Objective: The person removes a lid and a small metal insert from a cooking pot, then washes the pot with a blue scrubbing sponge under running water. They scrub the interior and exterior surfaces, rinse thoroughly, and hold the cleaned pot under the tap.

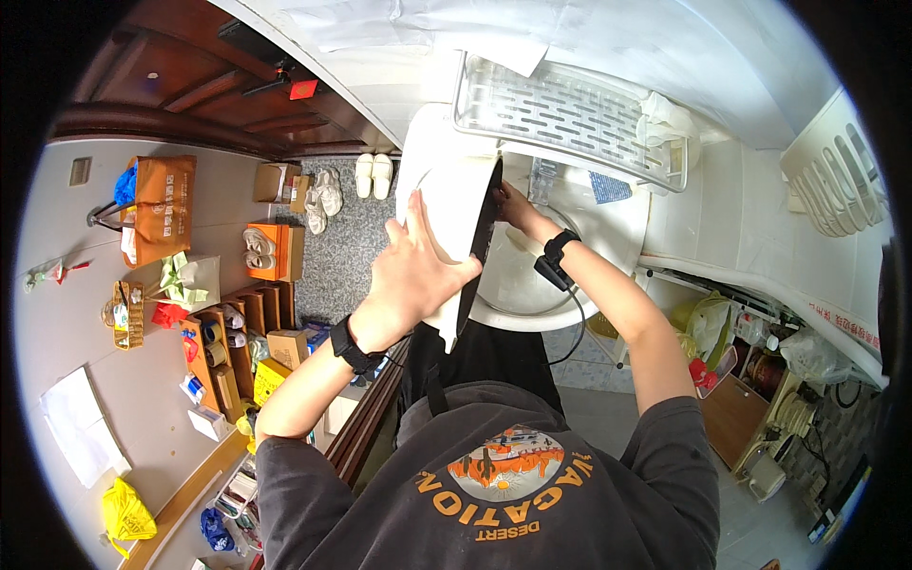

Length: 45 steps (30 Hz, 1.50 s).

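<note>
A white vessel with a dark inner side point(456, 206), perhaps a cooking pot, is tipped on its side over a white washbasin point(620, 228). My left hand point(420, 263) spreads its fingers over the white outside, with the thumb hooked at the rim. A pointed lip or spout of the vessel juts toward my body. My right hand point(519, 208) reaches against the dark side; its fingertips are partly hidden, and I cannot tell whether they hold anything. Below it, a round clear rim point(570, 292) shows in the basin. A blue patterned cloth or sponge point(609, 187) lies at the basin's far side.
A slotted metal rack point(556, 107) stands behind the basin, with a crumpled white bag point(666, 121) at its right end. A white slotted holder point(833, 178) hangs at right. Shoes point(324, 196), slippers point(374, 176) and a shoe rack point(246, 313) stand at left.
</note>
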### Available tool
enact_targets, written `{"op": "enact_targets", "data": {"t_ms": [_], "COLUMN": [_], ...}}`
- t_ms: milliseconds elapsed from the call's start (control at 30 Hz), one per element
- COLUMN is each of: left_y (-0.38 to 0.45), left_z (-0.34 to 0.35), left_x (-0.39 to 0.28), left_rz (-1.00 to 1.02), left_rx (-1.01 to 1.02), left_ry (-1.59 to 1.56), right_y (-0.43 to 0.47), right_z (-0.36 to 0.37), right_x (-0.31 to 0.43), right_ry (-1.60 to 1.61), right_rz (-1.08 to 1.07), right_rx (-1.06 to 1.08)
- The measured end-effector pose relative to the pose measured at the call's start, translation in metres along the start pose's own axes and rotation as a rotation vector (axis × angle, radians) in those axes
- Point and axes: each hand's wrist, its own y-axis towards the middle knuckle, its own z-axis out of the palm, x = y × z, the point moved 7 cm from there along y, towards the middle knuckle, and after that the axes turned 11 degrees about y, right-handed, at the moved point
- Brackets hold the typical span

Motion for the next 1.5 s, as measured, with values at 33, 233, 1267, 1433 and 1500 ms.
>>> {"op": "enact_targets", "data": {"t_ms": [33, 233, 1267, 1433, 1500], "left_y": [-0.001, -0.003, 0.001, 0.020, 0.027], "left_z": [-0.002, 0.000, 0.107, 0.095, 0.090], "left_x": [-0.005, -0.015, 0.070, 0.075, 0.079], "left_rz": [0.014, 0.058, -0.022, -0.034, -0.048], "left_rx": [-0.028, -0.051, 0.446, 0.380, 0.310], "left_ry": [0.023, 0.085, -1.112, -1.137, -1.164], "right_y": [-0.004, -0.009, -0.060, -0.038, -0.034], "right_z": [-0.001, -0.009, -0.075, -0.073, -0.072], "right_x": [0.003, -0.002, 0.014, 0.018, 0.022], "right_ry": [-0.032, 0.035, -0.615, -0.624, -0.643], "right_rz": [-0.056, -0.098, 0.061, -0.057, -0.160], "right_rx": [0.007, -0.026, -0.179, -0.265, -0.315]}}
